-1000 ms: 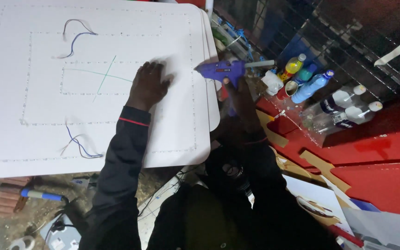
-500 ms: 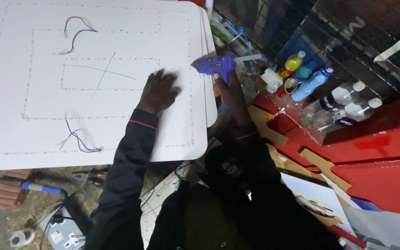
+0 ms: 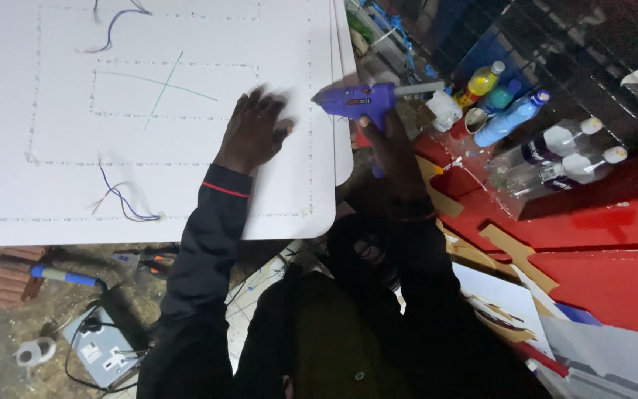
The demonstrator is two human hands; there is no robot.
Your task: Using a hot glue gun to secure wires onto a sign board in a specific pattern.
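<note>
Left hand (image 3: 256,133) shifted right, palm flat, white board (image 3: 53,185)

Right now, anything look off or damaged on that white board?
No damage shows. Loose wire ends stick out of the white board. Left hand rests flat on it; right hand holds a purple glue gun at its edge.

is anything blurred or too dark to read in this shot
Head view: the left hand on the white board is motion-smeared at the fingertips; the right hand gripping the purple glue gun sits in shadow; the dark sleeves and torso lose detail; the board is bright but readable.
</note>
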